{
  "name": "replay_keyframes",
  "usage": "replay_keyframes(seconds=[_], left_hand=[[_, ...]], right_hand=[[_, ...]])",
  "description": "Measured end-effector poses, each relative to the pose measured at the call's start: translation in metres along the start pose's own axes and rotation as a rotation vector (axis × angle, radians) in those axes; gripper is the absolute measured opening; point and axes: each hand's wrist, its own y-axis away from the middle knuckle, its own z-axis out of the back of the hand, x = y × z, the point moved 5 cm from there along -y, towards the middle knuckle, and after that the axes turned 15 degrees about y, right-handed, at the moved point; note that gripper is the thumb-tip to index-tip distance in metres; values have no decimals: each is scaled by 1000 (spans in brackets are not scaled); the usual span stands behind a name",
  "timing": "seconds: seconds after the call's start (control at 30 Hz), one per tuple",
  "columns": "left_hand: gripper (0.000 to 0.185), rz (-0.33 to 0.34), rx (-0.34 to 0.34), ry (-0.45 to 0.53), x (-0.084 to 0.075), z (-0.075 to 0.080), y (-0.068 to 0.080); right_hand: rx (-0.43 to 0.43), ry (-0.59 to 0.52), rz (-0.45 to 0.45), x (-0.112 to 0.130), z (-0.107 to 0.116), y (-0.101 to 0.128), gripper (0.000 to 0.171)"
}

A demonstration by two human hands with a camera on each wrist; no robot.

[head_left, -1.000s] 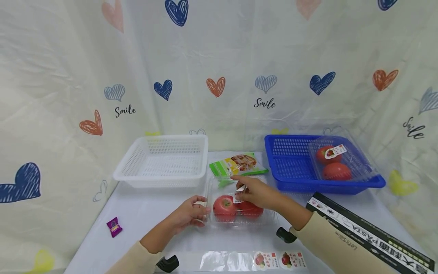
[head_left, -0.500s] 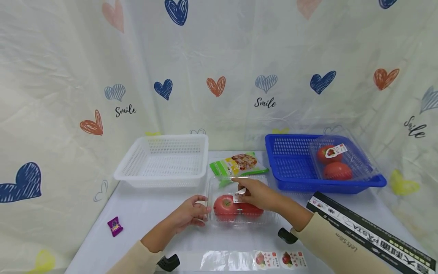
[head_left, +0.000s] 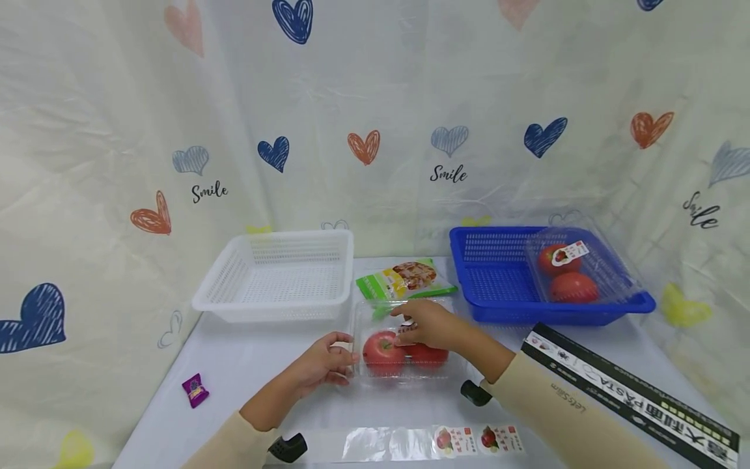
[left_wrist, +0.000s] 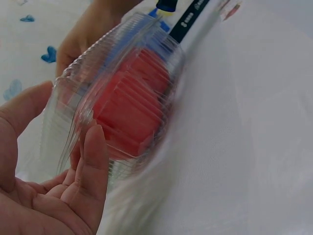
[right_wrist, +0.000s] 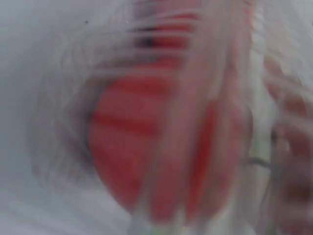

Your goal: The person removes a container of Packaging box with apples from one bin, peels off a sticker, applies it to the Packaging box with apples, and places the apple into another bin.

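Your left hand [head_left: 322,361] grips the left end of the clear clamshell box [head_left: 404,342] of tomatoes, thumb and fingers curled round its edge. The box sits on the table just in front of the green snack packet [head_left: 404,280]. Your right hand [head_left: 424,324] presses down on the lid; whether its fingers pinch anything, I cannot tell.
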Motion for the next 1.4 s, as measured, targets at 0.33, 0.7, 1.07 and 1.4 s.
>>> replay_keyframes(seconds=[0.33,0.7,1.07,1.4], left_hand=[[67,-5,-12,-24,2,2,-3],[63,-13,1,-8,2,-1,2],[66,-28,10,1,0,-1,-1],[50,-33,-64,29,11,-1,7]], right_hand=[[-206,50,-161,0,1,-9,33],[-318,-8,-216,-19,6,3,7],[-92,-104,-108,-23,13,15,37],[-69,-97,-60,-25,13,17,57]])
